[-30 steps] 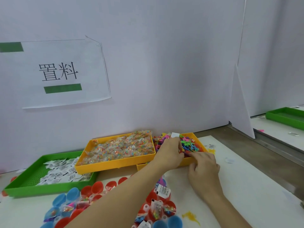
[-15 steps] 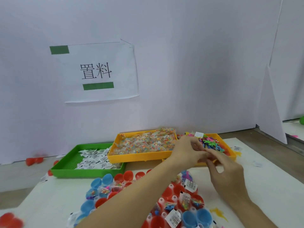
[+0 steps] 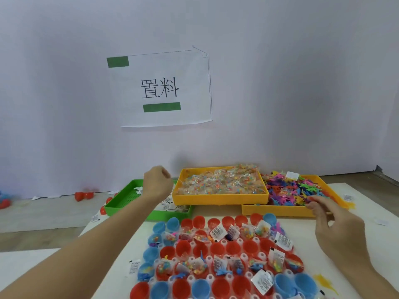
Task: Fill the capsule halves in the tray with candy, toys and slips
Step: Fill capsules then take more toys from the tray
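Leftward from the toys, the left hand (image 3: 158,184) now hovers clenched over a perforated green plastic tray (image 3: 123,201) of paper slips; right hand (image 3: 332,225) half-curled, pinching something unclear beside spiky rubbery toys (image 3: 291,190).

You've got red and blue capsule halves (image 3: 224,249), two yellow bins (image 3: 220,198), one green tray (image 3: 121,205), and a white worktop (image 3: 367,214).

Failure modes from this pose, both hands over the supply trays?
1. The left hand is fisted over the green tray; its forearm spans the capsule tray and could knock tilted slips out.
2. The right hand at the tangled toys may drag out extras.
3. The candy tray overlaps neighbouring trays and may shift.
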